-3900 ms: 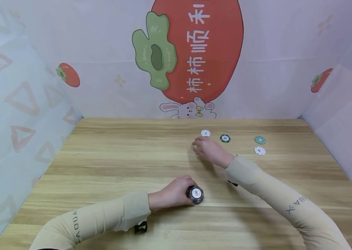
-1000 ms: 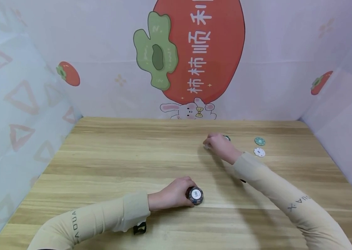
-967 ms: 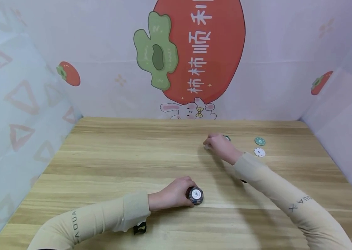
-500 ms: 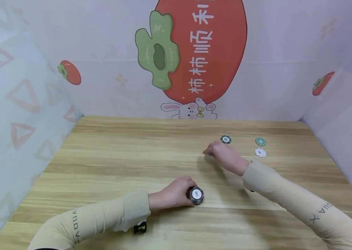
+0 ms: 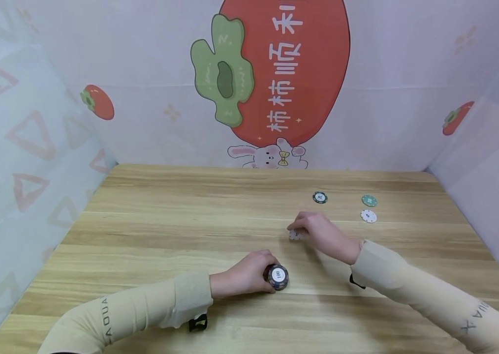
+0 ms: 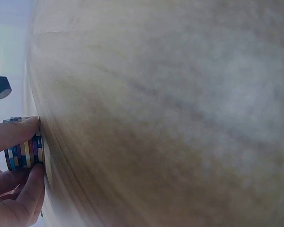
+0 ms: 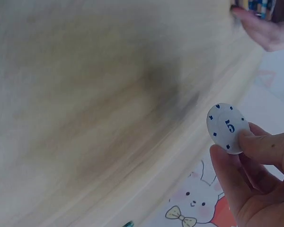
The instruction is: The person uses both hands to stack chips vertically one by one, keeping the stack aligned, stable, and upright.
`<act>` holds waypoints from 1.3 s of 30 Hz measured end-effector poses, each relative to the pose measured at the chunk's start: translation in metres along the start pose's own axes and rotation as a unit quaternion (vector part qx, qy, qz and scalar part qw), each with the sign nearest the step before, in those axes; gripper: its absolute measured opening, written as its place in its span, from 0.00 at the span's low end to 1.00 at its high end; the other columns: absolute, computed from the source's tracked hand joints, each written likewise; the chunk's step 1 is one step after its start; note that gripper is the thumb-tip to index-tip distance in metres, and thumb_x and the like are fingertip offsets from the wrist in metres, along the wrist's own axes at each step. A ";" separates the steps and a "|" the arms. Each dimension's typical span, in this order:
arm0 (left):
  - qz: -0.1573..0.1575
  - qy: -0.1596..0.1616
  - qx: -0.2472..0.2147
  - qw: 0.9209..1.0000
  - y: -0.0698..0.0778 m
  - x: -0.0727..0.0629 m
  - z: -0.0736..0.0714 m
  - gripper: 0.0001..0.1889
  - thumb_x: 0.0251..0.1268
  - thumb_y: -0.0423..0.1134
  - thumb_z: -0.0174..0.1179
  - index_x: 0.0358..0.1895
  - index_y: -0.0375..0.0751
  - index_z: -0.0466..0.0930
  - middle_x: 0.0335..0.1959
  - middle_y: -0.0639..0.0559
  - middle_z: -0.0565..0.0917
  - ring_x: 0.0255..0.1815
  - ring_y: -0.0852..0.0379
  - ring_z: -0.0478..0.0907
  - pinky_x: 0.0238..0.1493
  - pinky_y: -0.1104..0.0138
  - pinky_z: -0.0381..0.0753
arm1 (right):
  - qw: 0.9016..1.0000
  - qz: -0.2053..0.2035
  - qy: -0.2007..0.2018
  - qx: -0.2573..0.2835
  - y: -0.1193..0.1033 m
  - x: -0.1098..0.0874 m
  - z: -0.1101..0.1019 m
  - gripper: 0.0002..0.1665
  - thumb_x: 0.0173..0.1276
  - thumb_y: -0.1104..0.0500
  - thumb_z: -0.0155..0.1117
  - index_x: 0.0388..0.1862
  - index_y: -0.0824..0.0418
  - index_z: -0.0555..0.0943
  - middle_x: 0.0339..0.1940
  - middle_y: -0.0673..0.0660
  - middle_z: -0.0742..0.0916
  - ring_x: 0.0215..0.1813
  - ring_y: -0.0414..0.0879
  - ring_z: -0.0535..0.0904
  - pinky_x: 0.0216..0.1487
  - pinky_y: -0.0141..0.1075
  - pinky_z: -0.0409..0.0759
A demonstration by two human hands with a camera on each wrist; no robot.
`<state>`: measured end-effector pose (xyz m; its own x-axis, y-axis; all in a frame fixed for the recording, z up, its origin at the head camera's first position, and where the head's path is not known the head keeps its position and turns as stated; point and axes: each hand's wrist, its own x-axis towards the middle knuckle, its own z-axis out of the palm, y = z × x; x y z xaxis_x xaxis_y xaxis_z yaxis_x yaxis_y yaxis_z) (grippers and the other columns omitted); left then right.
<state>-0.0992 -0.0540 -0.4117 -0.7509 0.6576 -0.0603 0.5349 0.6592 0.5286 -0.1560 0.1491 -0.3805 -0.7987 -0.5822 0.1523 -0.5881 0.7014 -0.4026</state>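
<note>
My left hand grips the sides of a stack of poker chips standing on the table; the top chip is black with a white centre reading 100. In the left wrist view the stack shows layers of several colours between thumb and fingers. Further back and to the right, my right hand pinches a white poker chip between thumb and fingers, held above the table. Its face, marked with a blue 5, shows plainly as a white chip in the right wrist view.
Flat on the wooden table lie a black-rimmed chip reading 20, a green chip and a second white chip, all toward the back right. A printed cloth wall borders the table's back and both sides.
My right hand has picked up the white chip from the back of the table and carried it toward the stack. The left hand and the stack stay in place.
</note>
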 end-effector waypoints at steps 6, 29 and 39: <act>-0.001 -0.001 -0.005 1.000 -0.001 0.000 0.000 0.21 0.36 0.38 0.74 0.39 0.40 0.80 0.34 0.58 0.76 0.36 0.66 0.71 0.42 0.76 0.71 | 0.998 0.016 -0.004 0.057 -0.005 -0.005 -0.002 0.11 0.57 0.71 0.62 0.37 0.63 0.85 0.30 0.52 0.83 0.35 0.40 0.77 0.34 0.30 0.76; 0.008 -0.003 -0.018 1.000 -0.002 -0.001 0.000 0.20 0.36 0.37 0.73 0.39 0.41 0.80 0.33 0.60 0.75 0.35 0.67 0.70 0.41 0.76 0.70 | 0.931 0.155 -0.116 0.309 -0.019 -0.014 0.000 0.11 0.60 0.69 0.58 0.41 0.71 0.81 0.35 0.58 0.84 0.31 0.43 0.79 0.32 0.38 0.81; 0.009 -0.001 -0.012 1.000 -0.002 -0.001 -0.001 0.19 0.35 0.38 0.74 0.36 0.41 0.79 0.31 0.61 0.74 0.33 0.67 0.69 0.38 0.76 0.70 | 0.909 0.170 -0.145 0.352 -0.022 -0.018 0.009 0.10 0.60 0.70 0.59 0.40 0.71 0.80 0.34 0.58 0.84 0.30 0.43 0.79 0.33 0.39 0.81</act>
<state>-0.0999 -0.0556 -0.4120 -0.7402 0.6703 -0.0527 0.5389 0.6382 0.5498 -0.1275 0.1407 -0.3825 -0.7917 -0.5363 -0.2925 -0.0048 0.4843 -0.8749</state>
